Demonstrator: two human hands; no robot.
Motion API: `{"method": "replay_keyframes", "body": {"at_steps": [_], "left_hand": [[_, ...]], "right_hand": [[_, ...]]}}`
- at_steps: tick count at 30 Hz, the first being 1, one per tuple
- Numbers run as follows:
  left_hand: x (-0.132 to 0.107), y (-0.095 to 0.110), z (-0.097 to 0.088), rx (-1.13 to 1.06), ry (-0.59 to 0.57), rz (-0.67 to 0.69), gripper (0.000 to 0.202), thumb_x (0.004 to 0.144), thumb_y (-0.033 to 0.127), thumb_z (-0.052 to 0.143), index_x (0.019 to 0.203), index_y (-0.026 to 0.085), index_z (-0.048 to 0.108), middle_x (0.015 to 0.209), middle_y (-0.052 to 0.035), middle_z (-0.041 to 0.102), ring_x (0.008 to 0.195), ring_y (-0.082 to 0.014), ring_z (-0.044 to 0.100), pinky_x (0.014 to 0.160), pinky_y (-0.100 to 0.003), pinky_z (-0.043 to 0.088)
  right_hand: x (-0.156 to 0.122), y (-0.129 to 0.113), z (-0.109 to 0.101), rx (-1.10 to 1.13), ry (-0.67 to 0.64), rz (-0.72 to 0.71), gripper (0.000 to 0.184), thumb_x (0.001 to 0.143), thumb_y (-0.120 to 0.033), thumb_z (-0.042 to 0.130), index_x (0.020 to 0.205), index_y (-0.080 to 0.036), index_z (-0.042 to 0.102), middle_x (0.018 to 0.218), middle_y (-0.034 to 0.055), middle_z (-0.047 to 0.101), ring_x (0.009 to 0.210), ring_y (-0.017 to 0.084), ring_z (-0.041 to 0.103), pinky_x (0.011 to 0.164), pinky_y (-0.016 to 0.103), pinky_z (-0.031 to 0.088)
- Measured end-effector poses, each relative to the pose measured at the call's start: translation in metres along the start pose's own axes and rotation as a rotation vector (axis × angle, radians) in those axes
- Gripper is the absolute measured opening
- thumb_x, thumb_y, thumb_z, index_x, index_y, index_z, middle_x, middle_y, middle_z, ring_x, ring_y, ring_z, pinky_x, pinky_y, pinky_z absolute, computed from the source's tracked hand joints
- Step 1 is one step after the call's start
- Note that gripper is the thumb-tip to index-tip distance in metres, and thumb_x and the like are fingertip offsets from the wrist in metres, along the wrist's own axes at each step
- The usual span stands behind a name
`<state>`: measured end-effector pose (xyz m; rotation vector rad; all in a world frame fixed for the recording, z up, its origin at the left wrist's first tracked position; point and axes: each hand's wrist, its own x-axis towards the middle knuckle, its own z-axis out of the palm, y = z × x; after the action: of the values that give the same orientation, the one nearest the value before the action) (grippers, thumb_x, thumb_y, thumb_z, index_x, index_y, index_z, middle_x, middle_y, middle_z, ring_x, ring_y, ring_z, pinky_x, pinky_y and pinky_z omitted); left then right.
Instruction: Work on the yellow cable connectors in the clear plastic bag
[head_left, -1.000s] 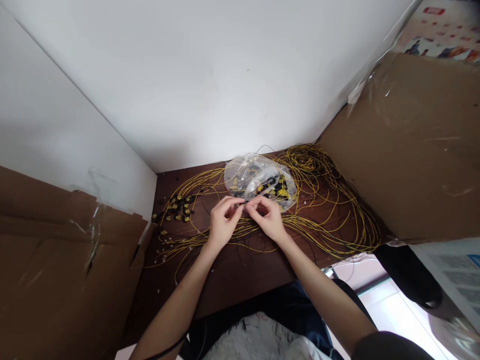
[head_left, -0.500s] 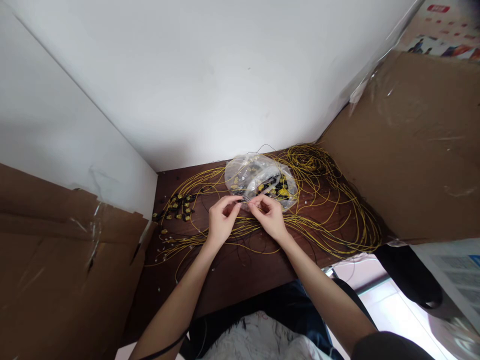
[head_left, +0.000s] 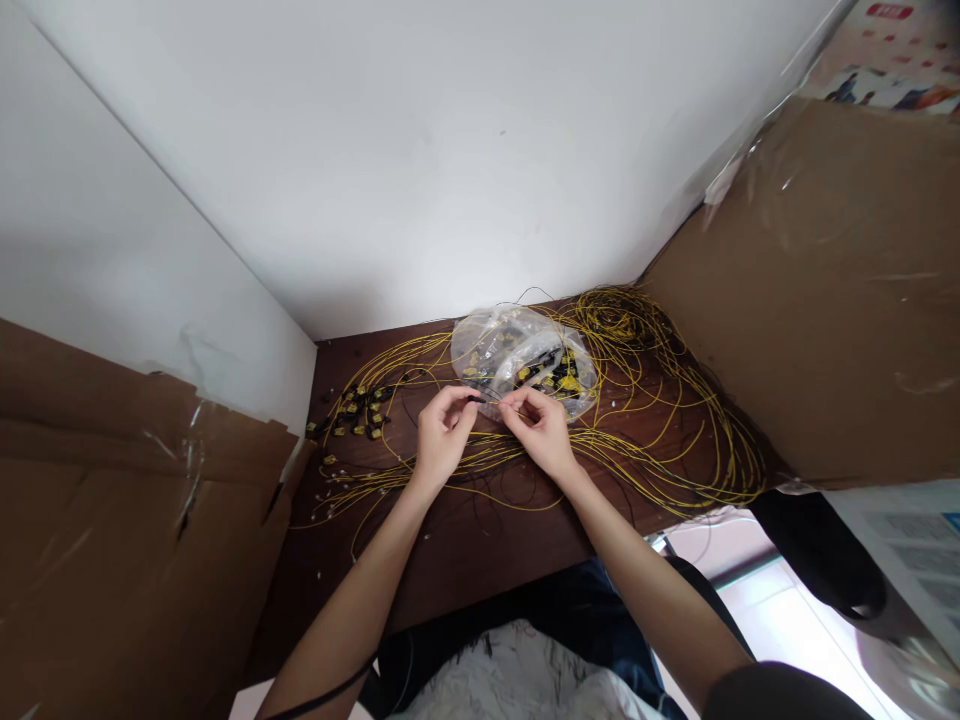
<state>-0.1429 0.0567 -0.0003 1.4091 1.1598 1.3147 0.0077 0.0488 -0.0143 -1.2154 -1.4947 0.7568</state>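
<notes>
My left hand [head_left: 444,432] pinches a small black connector [head_left: 475,399] between thumb and fingertips. Close beside it, my right hand [head_left: 540,430] is closed in a pinch on a thin wire [head_left: 495,402] that runs toward the connector; whether the two are joined is too small to tell. Just behind my fingers lies a clear plastic bag [head_left: 480,335] with black and yellow connectors [head_left: 559,378] in it. Under and beside both hands runs a bundle of yellow wires [head_left: 480,462] across the dark table.
Several black connectors with yellow parts [head_left: 361,410] lie at the left, on wire ends. A coil of yellow wire [head_left: 611,315] sits at the back right. Cardboard walls [head_left: 135,520] flank the brown table [head_left: 450,570], and a white wall [head_left: 450,180] closes the back.
My fingertips have moved slightly apart, and the black connector now shows at my left fingertips. The bag and wire bundles stay in place; the view has shifted a little.
</notes>
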Motion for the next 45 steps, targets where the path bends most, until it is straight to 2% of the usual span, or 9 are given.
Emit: {"method": "replay_keyframes", "body": {"at_steps": [3,7,13,18,23,29,32,37,45], "left_hand": [[-0.002,0.002,0.001,-0.078,-0.018,-0.031,0.009,0.075,0.021,0.059,0.08,0.014,0.06,0.085,-0.0063,0.066,0.059,-0.0084,0.056,0.049,-0.019,0.044],[-0.002,0.003,0.001,-0.113,-0.004,-0.061,0.015,0.072,0.023,0.063,0.068,0.014,0.052,0.081,-0.0069,0.067,0.066,-0.0119,0.061,0.049,-0.018,0.044],[0.002,-0.006,-0.003,-0.111,-0.015,-0.115,0.016,0.074,0.029,0.063,0.08,0.014,0.06,0.073,-0.0048,0.068,0.05,-0.0078,0.053,0.043,-0.018,0.038],[0.005,-0.011,-0.006,0.06,-0.029,-0.011,0.014,0.076,0.027,0.062,0.082,0.015,0.067,0.081,-0.0052,0.068,0.068,-0.0128,0.06,0.059,-0.022,0.046],[0.004,-0.01,-0.007,0.146,-0.084,0.095,0.013,0.077,0.026,0.061,0.084,0.017,0.07,0.082,-0.0052,0.066,0.075,-0.0146,0.061,0.063,-0.023,0.047],[0.002,-0.012,-0.003,0.042,-0.074,0.017,0.029,0.074,0.023,0.064,0.103,0.017,0.063,0.085,-0.005,0.066,0.074,-0.0139,0.062,0.062,-0.023,0.05],[0.001,-0.011,-0.002,0.017,-0.037,-0.013,0.025,0.071,0.022,0.066,0.095,0.015,0.062,0.079,-0.0035,0.065,0.07,-0.0128,0.061,0.063,-0.022,0.049],[0.0,-0.006,-0.001,0.089,-0.059,0.111,0.006,0.074,0.02,0.063,0.077,0.015,0.063,0.079,-0.0024,0.06,0.068,-0.0106,0.058,0.062,-0.021,0.047],[0.001,-0.004,0.001,0.038,-0.035,0.159,0.005,0.074,0.015,0.062,0.079,0.015,0.063,0.083,-0.0031,0.056,0.076,-0.0112,0.059,0.067,-0.021,0.05]], "right_hand": [[0.0,0.0,0.0,0.003,-0.004,0.007,0.013,0.08,-0.029,0.057,0.077,-0.017,0.061,0.064,-0.0006,0.054,0.054,0.01,0.045,0.05,0.022,0.035],[0.0,0.0,0.001,0.001,-0.016,0.008,0.014,0.08,-0.03,0.056,0.077,-0.017,0.062,0.062,-0.001,0.052,0.053,0.01,0.044,0.049,0.022,0.035],[0.001,0.0,0.001,0.003,-0.003,0.004,0.014,0.08,-0.03,0.057,0.076,-0.018,0.062,0.059,-0.0017,0.05,0.051,0.01,0.042,0.048,0.022,0.032],[0.002,-0.001,0.0,0.075,0.045,0.025,0.015,0.08,-0.032,0.057,0.078,-0.017,0.06,0.067,0.0007,0.058,0.058,0.012,0.052,0.053,0.023,0.041],[0.0,-0.002,0.002,0.267,-0.06,0.108,0.021,0.081,-0.039,0.058,0.084,-0.018,0.058,0.073,0.0033,0.063,0.066,0.015,0.061,0.046,0.022,0.047],[0.0,-0.004,0.006,0.405,-0.116,0.123,0.018,0.08,-0.035,0.06,0.082,-0.018,0.057,0.073,0.0029,0.064,0.068,0.015,0.063,0.059,0.027,0.054],[0.0,-0.003,0.006,0.433,-0.122,0.136,0.017,0.08,-0.035,0.061,0.082,-0.018,0.057,0.071,0.0023,0.064,0.067,0.015,0.063,0.061,0.028,0.054],[0.001,-0.001,0.004,0.329,-0.103,0.128,0.017,0.08,-0.036,0.06,0.081,-0.018,0.058,0.073,0.0027,0.064,0.066,0.014,0.062,0.055,0.024,0.049],[0.0,0.0,0.002,0.151,-0.035,0.114,0.018,0.081,-0.036,0.056,0.079,-0.018,0.058,0.067,0.0015,0.061,0.061,0.014,0.057,0.05,0.023,0.044]]}}
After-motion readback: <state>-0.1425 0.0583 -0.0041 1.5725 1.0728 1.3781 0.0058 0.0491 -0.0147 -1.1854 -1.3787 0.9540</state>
